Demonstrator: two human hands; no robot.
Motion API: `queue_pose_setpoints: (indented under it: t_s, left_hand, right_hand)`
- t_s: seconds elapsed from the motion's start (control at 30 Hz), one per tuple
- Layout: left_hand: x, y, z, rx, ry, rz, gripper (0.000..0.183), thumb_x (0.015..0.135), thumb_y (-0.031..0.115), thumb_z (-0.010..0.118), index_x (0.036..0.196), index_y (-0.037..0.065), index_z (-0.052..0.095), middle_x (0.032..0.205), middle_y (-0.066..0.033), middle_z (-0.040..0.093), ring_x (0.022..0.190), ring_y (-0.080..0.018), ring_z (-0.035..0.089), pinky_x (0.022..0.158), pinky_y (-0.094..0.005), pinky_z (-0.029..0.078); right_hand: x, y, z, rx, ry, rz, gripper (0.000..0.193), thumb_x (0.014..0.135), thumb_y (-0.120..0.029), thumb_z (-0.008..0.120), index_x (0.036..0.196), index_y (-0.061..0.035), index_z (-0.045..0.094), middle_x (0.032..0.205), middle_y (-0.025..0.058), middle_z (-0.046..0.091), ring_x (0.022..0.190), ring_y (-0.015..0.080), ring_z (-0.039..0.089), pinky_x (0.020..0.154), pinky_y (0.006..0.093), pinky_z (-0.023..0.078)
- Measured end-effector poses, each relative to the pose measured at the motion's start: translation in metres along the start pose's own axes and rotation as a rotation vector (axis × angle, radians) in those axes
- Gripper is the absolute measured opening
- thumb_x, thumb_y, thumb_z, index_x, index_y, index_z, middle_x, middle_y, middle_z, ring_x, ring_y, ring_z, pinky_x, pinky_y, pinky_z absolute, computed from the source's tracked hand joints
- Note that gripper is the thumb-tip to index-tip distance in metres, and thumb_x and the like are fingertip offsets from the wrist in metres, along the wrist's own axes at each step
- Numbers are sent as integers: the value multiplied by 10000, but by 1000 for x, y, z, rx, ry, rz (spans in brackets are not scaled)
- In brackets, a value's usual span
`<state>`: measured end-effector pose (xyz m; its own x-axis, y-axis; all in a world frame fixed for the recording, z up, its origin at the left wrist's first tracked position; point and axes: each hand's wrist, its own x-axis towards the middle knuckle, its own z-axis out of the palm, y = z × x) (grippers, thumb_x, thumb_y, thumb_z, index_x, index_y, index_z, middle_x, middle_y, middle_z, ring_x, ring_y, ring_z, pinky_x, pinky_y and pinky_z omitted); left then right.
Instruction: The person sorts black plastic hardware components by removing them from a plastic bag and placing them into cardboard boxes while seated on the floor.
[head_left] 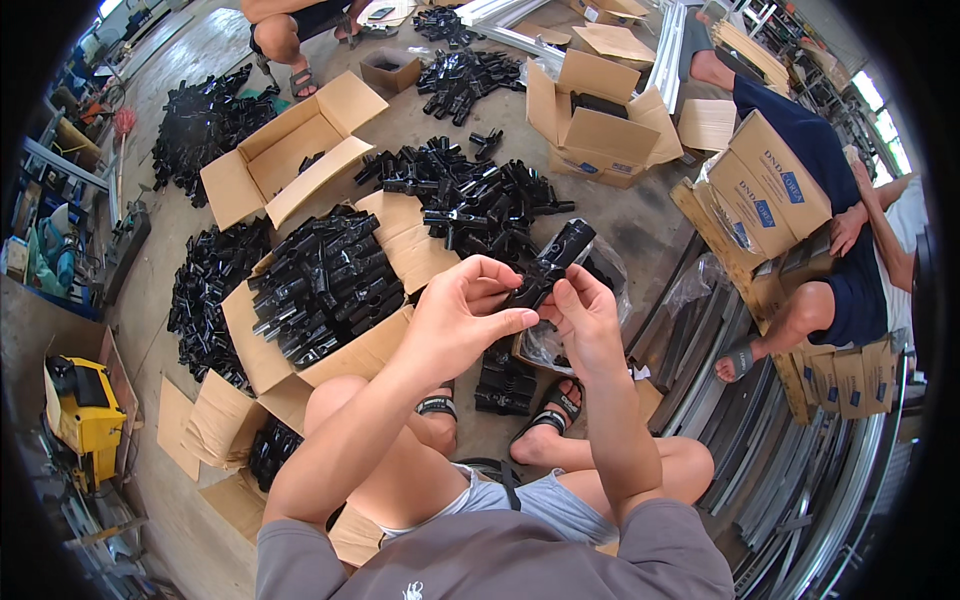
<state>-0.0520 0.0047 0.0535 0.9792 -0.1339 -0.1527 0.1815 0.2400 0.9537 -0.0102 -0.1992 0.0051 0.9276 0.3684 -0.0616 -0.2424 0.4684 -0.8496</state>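
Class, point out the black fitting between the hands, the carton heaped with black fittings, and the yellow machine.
Black fitting (563, 250): head view, on its cylindrical end.
Heaped carton (358, 354): head view, on its near flap.
Yellow machine (97, 403): head view, on its yellow casing.

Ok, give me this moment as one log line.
left hand: on black part | right hand: on same part | left: open carton with black pieces | ahead: loose black pile
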Motion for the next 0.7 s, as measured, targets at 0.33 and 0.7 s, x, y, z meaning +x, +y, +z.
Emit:
queue_pose_setpoints:
  t_s: [0.33, 0.7]
  left_hand:
    - [0, 5, -5, 19, -29, -104, 418, 845, 21, 858, 1118, 30, 542, 1098, -177, 749, 1041, -191, 710, 886, -330, 591]
    - [10, 15, -17, 123, -59, -152, 353, 873, 63, 851, 1123, 41, 603, 1032, -151, 761, 975, -142, 694, 850, -292, 570]
  right_hand:
    - [3, -12, 4, -140, -28, 69, 300, 1027, -201, 695, 1203, 27, 611, 1108, 105, 723, 999, 193, 728, 904, 349, 608]
    - [7, -16, 3, -210, -53, 68, 294, 1031, -183, 687, 1212, 37, 611, 1072, 101, 715, 957, 187, 726, 875, 339, 612]
